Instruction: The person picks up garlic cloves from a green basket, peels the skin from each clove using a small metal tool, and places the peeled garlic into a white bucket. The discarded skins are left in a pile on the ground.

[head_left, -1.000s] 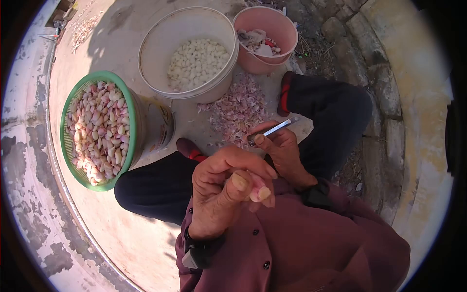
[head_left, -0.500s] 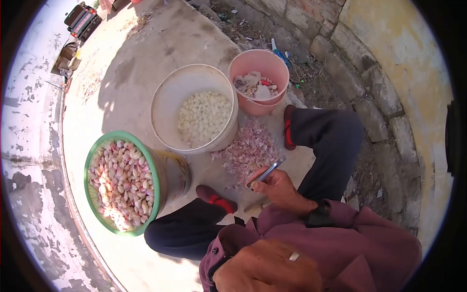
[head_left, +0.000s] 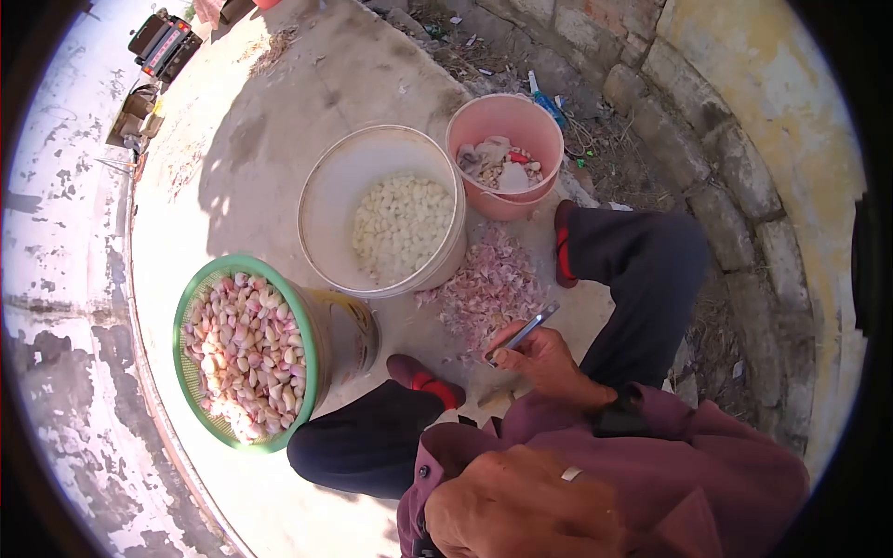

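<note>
Fingers of the right hand (head_left: 555, 369) are closed on a knife (head_left: 532, 325); a cut could be caused by its exposed blade. Those of the left hand (head_left: 512, 502) cannot be assessed. Leftward, unpeeled garlic (head_left: 246, 349) could be spilled if its basket (head_left: 311, 358) is nudged by the adjacent knee (head_left: 321, 454).

Bright sunlight washes out the ground at lower left, a broad soft-edged shadow crosses upper left, and the fisheye view curves toward black corners.
</note>
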{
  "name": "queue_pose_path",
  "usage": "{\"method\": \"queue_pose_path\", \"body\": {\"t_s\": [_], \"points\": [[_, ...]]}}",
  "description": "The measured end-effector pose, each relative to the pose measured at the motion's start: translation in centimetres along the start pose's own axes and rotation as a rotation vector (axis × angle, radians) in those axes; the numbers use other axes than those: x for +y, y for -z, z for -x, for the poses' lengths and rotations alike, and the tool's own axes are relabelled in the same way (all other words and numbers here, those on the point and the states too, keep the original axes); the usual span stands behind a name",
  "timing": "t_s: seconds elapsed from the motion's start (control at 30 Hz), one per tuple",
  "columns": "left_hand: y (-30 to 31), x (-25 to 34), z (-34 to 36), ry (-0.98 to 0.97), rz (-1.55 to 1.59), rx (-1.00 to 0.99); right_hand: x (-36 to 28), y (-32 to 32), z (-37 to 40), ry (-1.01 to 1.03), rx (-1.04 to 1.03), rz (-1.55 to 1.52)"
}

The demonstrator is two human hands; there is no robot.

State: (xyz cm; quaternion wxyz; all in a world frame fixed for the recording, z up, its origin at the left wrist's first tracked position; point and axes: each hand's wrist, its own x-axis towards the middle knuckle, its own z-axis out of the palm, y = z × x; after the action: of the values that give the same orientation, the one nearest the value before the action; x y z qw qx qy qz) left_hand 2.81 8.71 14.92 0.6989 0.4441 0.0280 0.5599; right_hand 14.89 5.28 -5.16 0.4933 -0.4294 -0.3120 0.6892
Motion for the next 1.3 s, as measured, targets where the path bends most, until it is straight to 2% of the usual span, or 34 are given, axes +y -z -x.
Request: {"method": "queue_pose_path", "body": {"t_s": [0.2,0.23,0.27,0.3,0.37,0.47,0.57,0.7,0.87,0.93,1.03,1.13,1.17,1.23,1.3], "points": [[-0.2,0.1,0.0,-0.042,-0.002,0.079,-1.1,-0.2,-0.3,0.004,0.025,-0.002],[1.4,-0.8,0.8,0.015,0.205,0.09,-1.2,-0.1,-0.2,0.001,0.046,0.009],[2.3,-1.7,1.4,0.04,-0.168,0.247,-1.4,0.2,-0.3,0.042,0.054,0.021],[3.9,-2.3,2.3,0.1,-0.043,0.375,-1.6,0.4,-0.5,0.064,0.06,0.031],[6.5,-3.4,3.6,0.24,-0.069,0.604,-3.2,0.0,-0.7,0.091,0.078,0.043],[7.8,-4.1,6.2,0.33,-0.085,0.761,-4.1,-0.3,-1.2,0.272,0.061,0.068],[8.8,-4.6,8.3,0.335,-0.161,0.728,-5.9,-0.9,-0.9,0.263,-0.005,0.072],[8.1,-5.0,9.1,0.378,-0.135,0.805,-6.8,-1.9,-0.4,0.312,-0.173,0.193],[7.9,-5.3,10.2,0.394,-0.175,0.734,-6.5,-2.9,0.5,0.311,-0.203,0.193],[7.7,-5.2,10.3,0.393,-0.202,0.734,-6.6,-2.9,0.6,0.233,-0.217,0.029],[7.4,-5.1,10.4,0.434,-0.204,0.744,-6.9,-3.1,0.9,0.147,-0.208,-0.057],[7.6,-5.2,10.8,0.432,-0.171,0.72,-6.7,-2.7,1.0,0.091,-0.193,-0.004],[7.5,-5.0,10.8,0.443,-0.066,0.698,-6.5,-2.6,1.1,0.089,-0.193,-0.004],[7.5,-5.1,10.9,0.45,0.04,0.677,-6.2,-2.4,1.2,-0.165,-0.19,-0.275],[7.8,-5.7,11.4,0.511,0.118,0.645,-5.3,-1.9,1.2,-0.172,-0.181,-0.298]]}}
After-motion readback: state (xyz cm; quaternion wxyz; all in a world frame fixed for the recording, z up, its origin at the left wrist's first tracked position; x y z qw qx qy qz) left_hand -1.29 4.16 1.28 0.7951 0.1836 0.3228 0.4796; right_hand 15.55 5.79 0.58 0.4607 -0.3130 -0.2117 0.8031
